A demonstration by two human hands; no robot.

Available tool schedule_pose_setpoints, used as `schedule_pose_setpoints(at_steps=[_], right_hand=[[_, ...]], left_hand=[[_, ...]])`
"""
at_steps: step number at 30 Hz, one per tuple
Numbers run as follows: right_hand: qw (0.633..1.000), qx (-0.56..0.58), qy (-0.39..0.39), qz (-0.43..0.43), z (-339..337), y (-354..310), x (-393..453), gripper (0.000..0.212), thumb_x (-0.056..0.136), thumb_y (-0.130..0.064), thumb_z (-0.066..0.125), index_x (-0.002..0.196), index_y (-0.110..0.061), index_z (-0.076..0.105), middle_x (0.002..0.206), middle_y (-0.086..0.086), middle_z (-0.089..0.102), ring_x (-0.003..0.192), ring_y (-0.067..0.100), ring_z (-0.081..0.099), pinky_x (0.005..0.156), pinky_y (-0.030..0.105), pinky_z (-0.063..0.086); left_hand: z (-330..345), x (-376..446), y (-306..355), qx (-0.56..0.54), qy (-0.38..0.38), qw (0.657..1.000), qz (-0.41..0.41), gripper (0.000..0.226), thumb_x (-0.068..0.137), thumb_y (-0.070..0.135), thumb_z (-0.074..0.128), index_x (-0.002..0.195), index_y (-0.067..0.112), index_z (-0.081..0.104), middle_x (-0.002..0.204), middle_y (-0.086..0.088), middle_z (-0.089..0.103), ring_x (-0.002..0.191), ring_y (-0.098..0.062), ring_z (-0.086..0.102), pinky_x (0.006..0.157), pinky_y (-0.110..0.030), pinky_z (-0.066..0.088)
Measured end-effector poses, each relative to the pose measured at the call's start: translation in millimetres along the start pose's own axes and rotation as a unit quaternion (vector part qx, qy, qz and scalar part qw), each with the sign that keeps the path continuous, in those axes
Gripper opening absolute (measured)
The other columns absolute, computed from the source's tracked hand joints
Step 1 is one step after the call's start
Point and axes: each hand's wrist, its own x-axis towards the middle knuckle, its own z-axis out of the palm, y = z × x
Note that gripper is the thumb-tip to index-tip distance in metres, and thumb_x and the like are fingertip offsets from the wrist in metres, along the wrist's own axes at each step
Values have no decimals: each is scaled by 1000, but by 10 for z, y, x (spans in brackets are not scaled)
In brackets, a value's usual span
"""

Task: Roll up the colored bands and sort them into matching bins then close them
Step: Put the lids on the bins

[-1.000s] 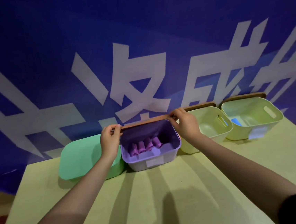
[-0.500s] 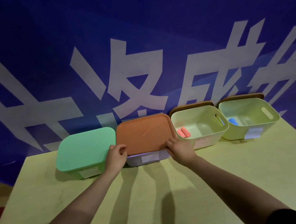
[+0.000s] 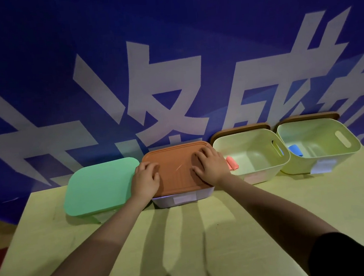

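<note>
Both hands (image 3: pixel 145 180) (image 3: pixel 210 168) atop brown lid (image 3: pixel 174 160); purple bin's (image 3: pixel 182 198) contents hidden

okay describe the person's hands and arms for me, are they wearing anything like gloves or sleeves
No gloves: both the left hand and the right hand are bare, as are both forearms. A dark sleeve shows on the right upper arm. No rings, watch or markings are visible.

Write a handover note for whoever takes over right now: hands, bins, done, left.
Left hand and right hand press flat on the brown lid of the purple bin.
Green bin, far left, is lidded.
Third bin is open, pink roll inside; fourth bin is open, blue roll inside. Their brown lids lean behind them.
Left: lid those two.
</note>
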Motion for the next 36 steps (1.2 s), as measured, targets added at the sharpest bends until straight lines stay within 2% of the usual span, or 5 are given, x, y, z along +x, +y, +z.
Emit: schedule_pose_setpoints(at_steps=[5,21,26,29,36], right_hand=[[999,-40,-20,3,159,-52,70,63,96,-56,27,147,-19,27,158,12,19,147,32,9,120,45,6],[999,-41,-21,-16,221,-19,70,69,96,-57,13,152,-16,18,160,14,12,148,32,4,117,40,-6],[999,-26,-20,-12,220,-23,55,71,94,-57,13,151,-15,21,159,15,12,148,32,5,118,40,-3],[1000,-21,-18,-10,233,-28,67,68,96,-57,19,150,-16,22,159,14,13,148,32,5,118,39,-4],[999,-15,-30,-1,256,-38,92,70,94,-58,27,151,-17,20,160,14,10,148,32,2,117,40,-5]], left_hand=[[87,-3,-80,6,13,1000,-20,36,90,15,56,126,17,58,132,-5,50,121,-25,46,103,-38,37],[108,78,-27,116,24,993,24,23,95,28,48,112,19,60,119,-3,55,112,-22,47,97,-36,37],[238,319,24,103,-14,994,18,45,99,35,38,141,18,41,150,-11,34,142,-30,23,114,-45,21],[364,318,92,151,-22,988,-10,58,99,47,28,149,18,26,157,-14,21,146,-34,8,118,-45,8],[436,286,60,179,6,984,6,59,98,47,32,147,15,34,153,-19,28,144,-38,15,118,-49,13]])
